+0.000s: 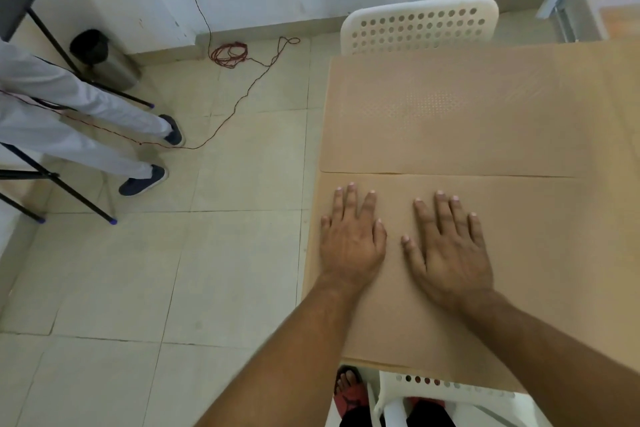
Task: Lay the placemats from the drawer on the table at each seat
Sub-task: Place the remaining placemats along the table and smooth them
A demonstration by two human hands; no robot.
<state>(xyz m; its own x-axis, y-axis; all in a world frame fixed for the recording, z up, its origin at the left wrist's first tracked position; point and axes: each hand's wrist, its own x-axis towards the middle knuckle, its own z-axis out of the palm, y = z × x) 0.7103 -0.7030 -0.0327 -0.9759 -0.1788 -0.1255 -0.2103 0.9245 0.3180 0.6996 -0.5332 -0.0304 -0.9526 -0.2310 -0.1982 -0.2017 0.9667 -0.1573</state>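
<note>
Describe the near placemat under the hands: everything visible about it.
The near placemat is a tan, finely textured rectangular sheet lying flat on the table's near end. Its far edge meets a second, matching mat. Both the left hand and the right hand press on it, palms down, fingers spread. Its near edge overhangs a white perforated chair.

Two tan placemats lie flat on the table, edge to edge, nearly matching its colour. The near placemat (519,253) reaches the table's near edge (both palms press flat on it). The far placemat (450,114), finely dotted in texture, lies before the white chair.
</note>
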